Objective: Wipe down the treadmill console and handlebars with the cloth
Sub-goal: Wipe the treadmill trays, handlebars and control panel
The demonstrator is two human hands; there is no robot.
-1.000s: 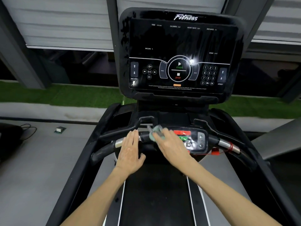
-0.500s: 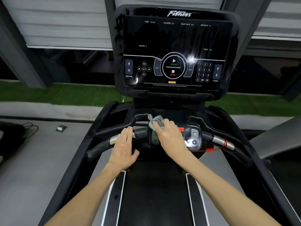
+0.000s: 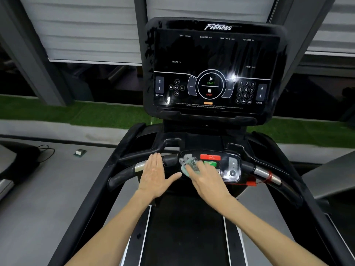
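Note:
The black treadmill console [image 3: 213, 70] stands upright ahead, its screen dark with printed START and STOP marks. Below it a curved handlebar [image 3: 123, 172] with metal sensor bands crosses the frame, and a small control panel [image 3: 228, 166] with red and green buttons sits at its middle. My right hand [image 3: 206, 182] presses a pale green cloth [image 3: 189, 166] flat onto the left part of that panel, fingers straight. My left hand [image 3: 155, 175] rests flat on the handlebar just left of the panel, fingers together and straight, thumb spread.
A red safety clip [image 3: 251, 183] on a cord hangs from the right handlebar. The running belt [image 3: 184, 237] lies below my arms. A dark bag with a cable [image 3: 25, 158] and a small box [image 3: 79, 152] sit on the grey floor at left. Green turf runs behind.
My right hand has slid the cloth back down onto the left part of the control panel. The left hand stays flat on the handlebar. The camera view has shifted slightly.

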